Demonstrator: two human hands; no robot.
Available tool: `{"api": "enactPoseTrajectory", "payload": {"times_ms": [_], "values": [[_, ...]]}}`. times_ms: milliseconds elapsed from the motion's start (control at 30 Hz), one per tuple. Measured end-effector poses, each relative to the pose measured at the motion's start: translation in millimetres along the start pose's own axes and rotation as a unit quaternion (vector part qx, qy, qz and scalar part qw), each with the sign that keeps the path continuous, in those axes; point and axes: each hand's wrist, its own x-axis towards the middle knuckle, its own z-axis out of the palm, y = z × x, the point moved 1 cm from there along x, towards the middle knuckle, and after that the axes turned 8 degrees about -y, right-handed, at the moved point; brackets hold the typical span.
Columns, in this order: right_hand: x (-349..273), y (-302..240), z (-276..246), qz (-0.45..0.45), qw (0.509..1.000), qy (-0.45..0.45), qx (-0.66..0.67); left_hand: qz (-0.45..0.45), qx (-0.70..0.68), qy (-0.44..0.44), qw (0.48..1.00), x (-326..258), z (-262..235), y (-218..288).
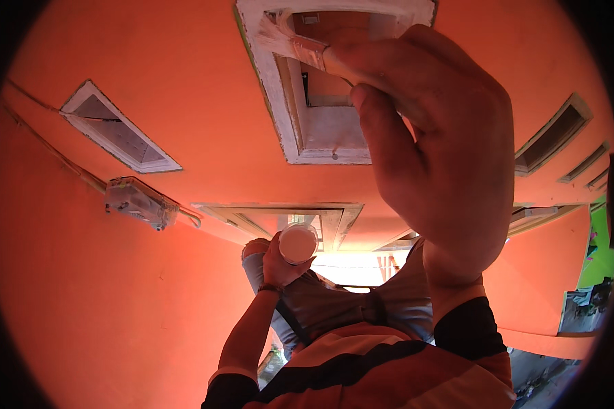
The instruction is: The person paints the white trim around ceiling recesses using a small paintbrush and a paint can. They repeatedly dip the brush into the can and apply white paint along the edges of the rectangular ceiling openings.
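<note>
My right hand is raised close in front of me, its fingers closed round the handle of a paintbrush. The brush's pale, splayed bristles lie against the upper left part of a white-painted frame round an opening in the orange wall. Lower down, near my knee, my left hand grips a small round tub of whitish paint, its open top towards me. The brush handle's far end is hidden by my right hand.
To the left, a smaller white-framed opening sits in the orange wall. Below it, a clear box is fixed with cables running to it. More slotted openings are at the right. A framed panel lies lower in the middle.
</note>
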Motion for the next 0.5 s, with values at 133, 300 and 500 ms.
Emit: {"api": "enactPoseTrajectory", "payload": {"times_ms": [133, 300, 500], "values": [[4.2, -20.2, -7.5, 0.028, 0.999, -0.035, -0.023, -0.002, 0.003, -0.005, 1.000, 0.6, -2.7, 6.3], [-1.0, -14.6, -2.2, 0.015, 0.989, -0.037, -0.140, -0.002, -0.012, -0.001, 1.000, -1.0, 0.3, -2.9], [-0.5, -9.6, -12.3, -0.014, 0.990, -0.011, -0.139, -0.007, -0.001, -0.011, 1.000, 2.1, -1.7, 7.8]]}}
